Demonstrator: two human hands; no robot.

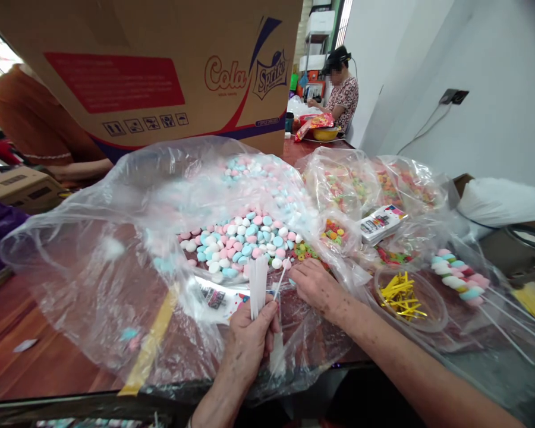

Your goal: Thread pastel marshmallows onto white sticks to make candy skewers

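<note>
My left hand (252,333) is closed around a bundle of white sticks (258,279) standing upright. One thin white stick (280,279) leans apart from the bundle in the same grip, its tip by a pink marshmallow (287,263). My right hand (316,287) is just right of that tip, fingers bent together at the near edge of a pile of pink, white and blue marshmallows (249,238). A bit of blue shows under its fingertips; what they pinch is hidden. The pile lies in a large clear plastic bag (93,238). Printed white packaging (216,300) lies behind my left hand.
A big Cola/Sprite carton (196,35) stands behind the bag. To the right are bags of ring candies (339,184), a printed packet stack (382,224), a tub of gold ties (403,297) and finished marshmallow skewers (459,276). One person (345,95) sits farther back; another's arm (82,170) is left.
</note>
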